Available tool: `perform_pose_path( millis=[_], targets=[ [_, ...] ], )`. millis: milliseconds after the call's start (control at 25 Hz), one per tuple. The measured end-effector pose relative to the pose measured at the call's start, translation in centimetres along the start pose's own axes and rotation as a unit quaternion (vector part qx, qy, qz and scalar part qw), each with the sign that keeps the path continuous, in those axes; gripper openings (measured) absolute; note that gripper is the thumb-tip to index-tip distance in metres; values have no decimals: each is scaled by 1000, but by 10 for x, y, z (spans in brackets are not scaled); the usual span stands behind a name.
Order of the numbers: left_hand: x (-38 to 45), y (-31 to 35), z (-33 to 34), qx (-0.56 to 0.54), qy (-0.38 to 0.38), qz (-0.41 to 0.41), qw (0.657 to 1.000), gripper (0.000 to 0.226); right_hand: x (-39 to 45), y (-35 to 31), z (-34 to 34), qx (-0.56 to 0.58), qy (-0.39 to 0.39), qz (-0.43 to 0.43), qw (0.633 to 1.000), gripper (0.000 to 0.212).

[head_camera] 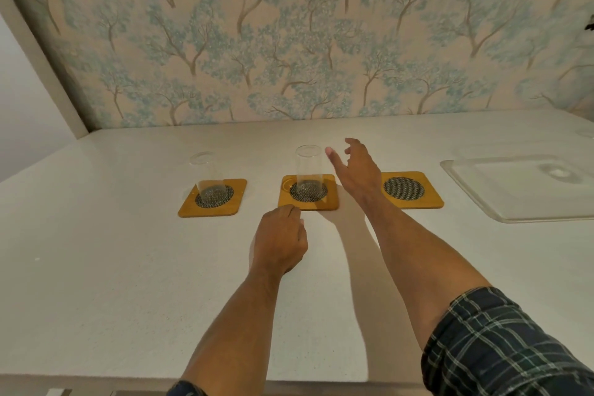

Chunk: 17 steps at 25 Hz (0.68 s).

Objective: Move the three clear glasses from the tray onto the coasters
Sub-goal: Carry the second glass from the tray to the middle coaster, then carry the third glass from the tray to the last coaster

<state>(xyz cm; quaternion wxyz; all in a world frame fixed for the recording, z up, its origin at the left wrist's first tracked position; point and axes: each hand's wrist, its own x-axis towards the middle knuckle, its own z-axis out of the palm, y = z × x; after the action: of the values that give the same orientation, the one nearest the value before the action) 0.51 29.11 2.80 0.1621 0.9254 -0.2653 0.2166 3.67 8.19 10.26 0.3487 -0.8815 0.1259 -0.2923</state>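
Note:
Three yellow coasters with dark mesh centres lie in a row on the white counter. A clear glass (209,177) stands on the left coaster (212,198). Another clear glass (308,170) stands on the middle coaster (308,193). The right coaster (408,190) carries nothing. My right hand (355,170) hovers just right of the middle glass, fingers spread, not touching it. My left hand (279,238) rests on the counter before the middle coaster, fingers curled with nothing in them. The clear tray (482,193) at the right shows no glass inside the view.
The tree-patterned wall (289,42) rises behind the counter. A white side panel (35,80) stands at the left. The counter's front edge (96,378) runs along the bottom. The tray runs off the right edge of the view.

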Motion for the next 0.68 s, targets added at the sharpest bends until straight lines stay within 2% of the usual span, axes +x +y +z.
perform_pose_path(
  millis=[80,160,240,400,520,680],
  targets=[
    [6,13,4,-21,23,16,999,33,4,15,-15,10,18,1,1000,68],
    [23,51,11,-45,27,66,996,36,4,44,-45,-23,67,18,997,61],
    [23,55,15,-32,28,84,996,40,4,47,-47,-52,67,14,996,58],
    [25,61,24,-41,-51,74,995,61,3,52,-45,-87,46,15,995,65],
    [23,76,36,-63,-67,78,993,70,2,61,-57,-99,60,22,993,65],
    [39,133,59,-106,-99,133,980,75,3,110,-107,-157,106,79,979,63]
  ],
)
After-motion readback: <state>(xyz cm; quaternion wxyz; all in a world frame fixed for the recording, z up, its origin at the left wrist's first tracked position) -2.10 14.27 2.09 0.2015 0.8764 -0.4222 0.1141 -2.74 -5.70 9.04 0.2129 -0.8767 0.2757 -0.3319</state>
